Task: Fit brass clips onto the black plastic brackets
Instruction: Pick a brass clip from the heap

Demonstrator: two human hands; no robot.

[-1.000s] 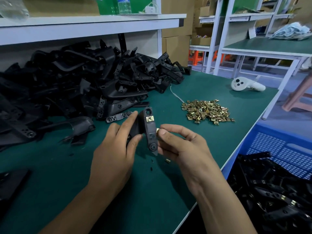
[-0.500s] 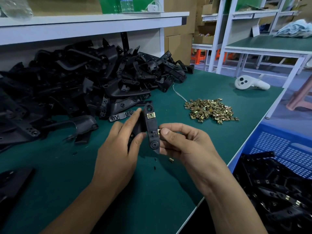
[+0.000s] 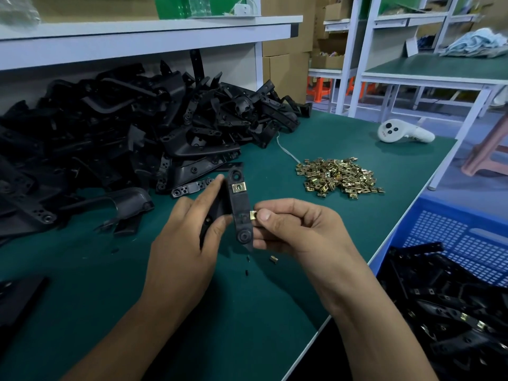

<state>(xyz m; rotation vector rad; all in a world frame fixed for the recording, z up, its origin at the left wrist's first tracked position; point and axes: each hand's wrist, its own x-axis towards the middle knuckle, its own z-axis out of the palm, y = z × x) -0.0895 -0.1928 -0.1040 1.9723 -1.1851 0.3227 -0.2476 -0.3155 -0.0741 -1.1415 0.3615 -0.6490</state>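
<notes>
Item held: one black plastic bracket [image 3: 238,213], upright and slightly tilted, raised above the green bench mat [image 3: 82,284] near its front middle. Left hand [image 3: 181,243]: fingers curled round the bracket's left side, index finger reaching toward its top end, thumb against its lower face. Fitted part: one brass clip [image 3: 238,187] seated on the bracket's upper portion, just below the top hole. Right hand [image 3: 297,229]: thumb and fingers pinching a second brass clip [image 3: 253,215] against the bracket's right edge at mid-height; whether it is fully seated cannot be told. Behind and left of the bracket: large heap of black brackets [image 3: 123,133] on the mat, under a white shelf [image 3: 137,42]. Behind and right of the bracket: loose pile of brass clips [image 3: 339,177], well apart from the hands. Farther right of the bracket, near the mat's far edge: white handheld controller [image 3: 404,132]. Just below the bracket, on the mat: one stray brass clip [image 3: 273,259] and a few small black fragments. Right of the bracket, off the bench: blue plastic crate [image 3: 453,237] holding black brackets, some with clips showing.
</notes>
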